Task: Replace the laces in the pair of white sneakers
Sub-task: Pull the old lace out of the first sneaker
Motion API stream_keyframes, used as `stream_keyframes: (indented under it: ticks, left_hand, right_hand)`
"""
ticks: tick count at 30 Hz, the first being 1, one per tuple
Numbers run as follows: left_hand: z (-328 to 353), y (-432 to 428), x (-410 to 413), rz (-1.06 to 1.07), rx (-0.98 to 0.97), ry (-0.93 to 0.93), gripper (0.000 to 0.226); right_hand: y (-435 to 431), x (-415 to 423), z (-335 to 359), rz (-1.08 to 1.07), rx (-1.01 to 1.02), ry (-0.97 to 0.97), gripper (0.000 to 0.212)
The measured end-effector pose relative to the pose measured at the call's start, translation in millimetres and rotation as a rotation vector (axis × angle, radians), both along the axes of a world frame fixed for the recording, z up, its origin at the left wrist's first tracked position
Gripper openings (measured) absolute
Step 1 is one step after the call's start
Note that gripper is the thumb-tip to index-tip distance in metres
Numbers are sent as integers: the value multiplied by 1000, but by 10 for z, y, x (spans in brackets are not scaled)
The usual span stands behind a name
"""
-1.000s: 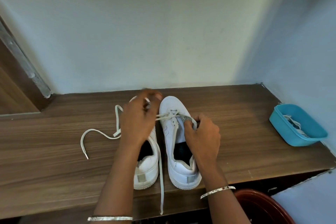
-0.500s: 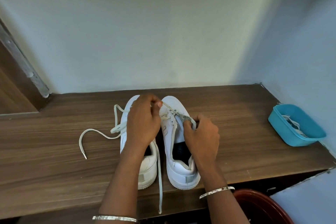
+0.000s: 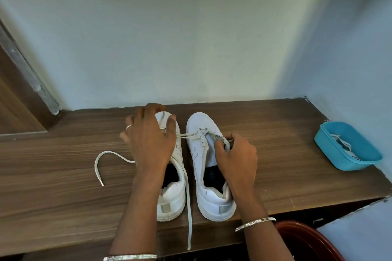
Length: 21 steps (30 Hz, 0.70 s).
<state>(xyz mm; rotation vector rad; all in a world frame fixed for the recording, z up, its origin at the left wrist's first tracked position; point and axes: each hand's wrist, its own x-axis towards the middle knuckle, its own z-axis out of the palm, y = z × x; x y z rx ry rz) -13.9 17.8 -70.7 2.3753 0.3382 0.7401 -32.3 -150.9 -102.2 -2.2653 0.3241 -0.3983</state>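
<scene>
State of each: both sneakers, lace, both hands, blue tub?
left sneaker: upright, visible part unlaced.
right sneaker: upright, laced through front eyelets only.
lace: stretched from right sneaker's front eyelets to left hand.
left hand: over left sneaker's toe, holds lace.
right hand: pinches right sneaker's upper edge.
blue tub: open, white laces inside.
</scene>
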Motion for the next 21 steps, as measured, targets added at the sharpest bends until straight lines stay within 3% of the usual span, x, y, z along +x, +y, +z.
stream_keyframes:
  ticks: [2,4,7,9,13,17,21]
  left_hand:
    - [63,-76,-21,-1,104,-50,27]
    - [112,-116,-35,-164,57,-94,22]
    - [161,-138,-84,-511,-28,301,20]
    - [162,-198,-151,-606,1,530,24]
    - [167,-270,-177,-542,41,543,25]
    - [192,-226,-159,-530,-47,576,14]
    - [179,-165,-154,-520,-145,607,11]
  right_hand:
    - [-28,22,-13,70,-20,-34,16]
    - [-55,67,-49,166,-31,-104,31]
    - [-72,113,-117,316,-134,-217,41]
    - [-86,141,-154,360,-237,-209,43]
    - [-64,182,-152,402,-294,-129,42]
    - [-6,152,-162,364,-368,-56,41]
    - [48,158,-166,316,-407,-73,27]
